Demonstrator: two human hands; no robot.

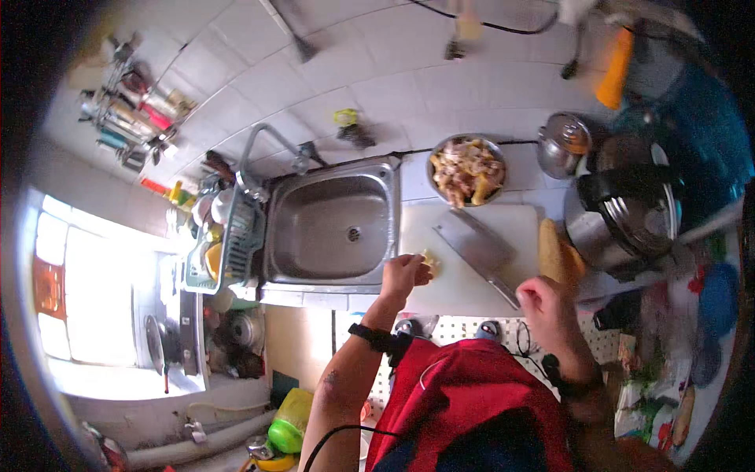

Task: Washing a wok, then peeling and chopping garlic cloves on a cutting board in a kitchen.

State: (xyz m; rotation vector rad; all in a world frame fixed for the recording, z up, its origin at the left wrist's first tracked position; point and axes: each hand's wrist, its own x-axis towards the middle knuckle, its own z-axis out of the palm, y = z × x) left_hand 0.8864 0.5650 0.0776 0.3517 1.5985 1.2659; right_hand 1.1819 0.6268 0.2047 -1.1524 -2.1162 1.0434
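A white cutting board [448,295] lies right of the sink. Across it rests a cleaver [475,239] with a broad metal blade, its handle slanting towards the front right. My left hand [407,274] is over the board's left edge with fingers bent, beside small pale-yellow chopped pieces [431,259]. Whether it pinches any of them is hidden. Near the cleaver's handle end, my right hand [544,304] is loosely curled and blurred; contact with the handle cannot be made out. Behind the board, a round metal bowl [503,171] holds cut raw meat, apparently chicken.
A stainless-steel sink [318,236] with a tap [253,141] lies left, beside a dish rack [227,253]. Right of the board are a long tan object [548,245], a large metal pot [590,218] and a smaller lidded pot [560,150]. Utensils [133,118] hang on the wall.
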